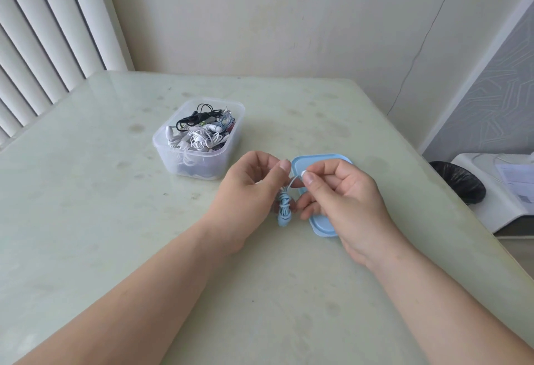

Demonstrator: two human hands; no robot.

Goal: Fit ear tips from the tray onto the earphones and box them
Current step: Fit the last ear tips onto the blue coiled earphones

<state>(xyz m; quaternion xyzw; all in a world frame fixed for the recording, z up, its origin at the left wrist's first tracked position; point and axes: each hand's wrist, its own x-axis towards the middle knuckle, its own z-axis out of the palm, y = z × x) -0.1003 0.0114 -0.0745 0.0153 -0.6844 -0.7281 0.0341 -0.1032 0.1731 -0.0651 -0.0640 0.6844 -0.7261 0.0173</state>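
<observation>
You hold a coiled earphone between both hands above the surface (115, 220).

Your left hand (251, 188) has its grip curled round the light-blue earphone bundle (284, 207), which hangs just over the surface between your two hands. A thin cord (292, 183) runs up from it to your right hand (344, 194), whose grip pinches a small white piece (303, 174) between thumb and forefinger; whether that is the bud or an ear tip, you cannot tell. The blue tray (318, 161) lies flat beneath your right hand. The clear box (173, 156), full of tangled black and white earphones, stands near, beyond your left hand.
</observation>
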